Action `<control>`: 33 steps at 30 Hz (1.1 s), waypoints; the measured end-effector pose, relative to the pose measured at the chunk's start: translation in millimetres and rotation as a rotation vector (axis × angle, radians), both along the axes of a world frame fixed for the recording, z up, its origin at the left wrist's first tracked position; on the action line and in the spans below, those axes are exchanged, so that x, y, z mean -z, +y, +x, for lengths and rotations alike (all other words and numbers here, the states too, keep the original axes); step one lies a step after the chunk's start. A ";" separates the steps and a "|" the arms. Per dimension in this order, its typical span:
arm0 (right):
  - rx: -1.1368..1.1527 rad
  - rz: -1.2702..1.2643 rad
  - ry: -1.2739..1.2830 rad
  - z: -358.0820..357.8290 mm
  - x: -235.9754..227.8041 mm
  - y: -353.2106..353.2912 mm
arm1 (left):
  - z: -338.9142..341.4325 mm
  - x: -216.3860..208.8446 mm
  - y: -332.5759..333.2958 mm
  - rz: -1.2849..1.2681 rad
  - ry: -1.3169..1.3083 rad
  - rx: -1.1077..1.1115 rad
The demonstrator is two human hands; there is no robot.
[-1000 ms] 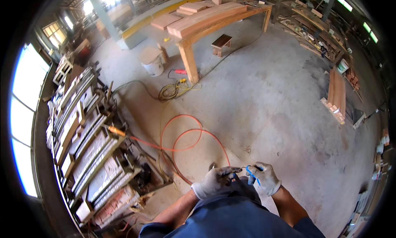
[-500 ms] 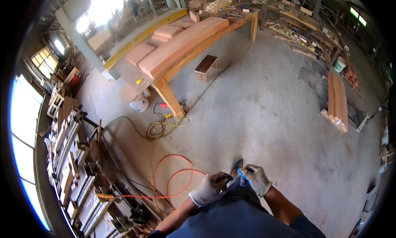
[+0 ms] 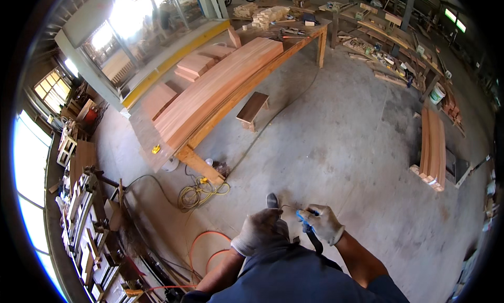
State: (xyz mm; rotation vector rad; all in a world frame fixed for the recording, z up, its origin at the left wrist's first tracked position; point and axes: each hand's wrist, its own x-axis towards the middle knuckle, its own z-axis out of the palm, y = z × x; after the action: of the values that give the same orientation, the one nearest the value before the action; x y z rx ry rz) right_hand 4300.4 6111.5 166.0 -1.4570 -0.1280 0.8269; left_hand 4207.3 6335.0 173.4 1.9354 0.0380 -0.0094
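Note:
My left hand (image 3: 258, 230), in a pale work glove with dark fingertips, is in front of my body with its fingers closed; what they hold is hidden. A thin dark strand (image 3: 286, 206) curves through the gap between my hands. On the right, my gloved right hand (image 3: 324, 225) is closed on a small blue thing (image 3: 304, 219) whose kind I cannot make out. Beneath it hangs a dark strap-like piece (image 3: 315, 243). Both hands are above the floor, close to my dark blue clothing, with a shoe (image 3: 272, 200) just beyond them.
A long workbench (image 3: 202, 165) ahead bears a thick wooden beam (image 3: 226, 87) and boards. Near its leg lies a coiled yellow cable (image 3: 189, 198); an orange hose (image 3: 203, 233) loops by my left. A low stool (image 3: 253, 107), stacked planks (image 3: 433, 145) and a left-hand timber rack (image 3: 86, 234) stand around.
My view has shifted, and the bench sits lower and further left in it. My hands are slightly further apart, with the strand now visible between them and the dark piece showing below the blue thing.

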 end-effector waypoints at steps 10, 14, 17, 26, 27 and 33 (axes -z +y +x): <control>0.100 -0.756 -0.233 204.6 132.1 -69.5 | 237.2 35.4 73.0 -0.253 0.256 -0.084; 0.067 -0.880 0.095 211.9 250.2 -141.7 | 327.9 23.7 87.8 -0.190 0.244 -0.046; 0.122 -0.915 0.544 218.0 283.6 -155.9 | 383.0 26.7 98.9 -0.150 0.229 -0.009; -0.089 -0.940 0.547 402.0 322.4 -141.8 | 525.0 49.2 119.8 -0.218 0.288 -0.152; -0.123 -0.947 0.496 439.2 329.1 -141.8 | 542.9 51.1 118.9 -0.213 0.310 -0.203; -0.681 -1.177 -1.045 712.0 345.2 -119.0 | 630.9 34.2 110.3 -0.407 0.264 -0.379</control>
State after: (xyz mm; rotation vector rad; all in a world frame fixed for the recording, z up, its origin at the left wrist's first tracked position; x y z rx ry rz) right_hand 5012.4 5992.5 -179.2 -2.9580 -1.1190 0.5524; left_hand 4838.2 6445.3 139.1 1.4854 0.5381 -0.0187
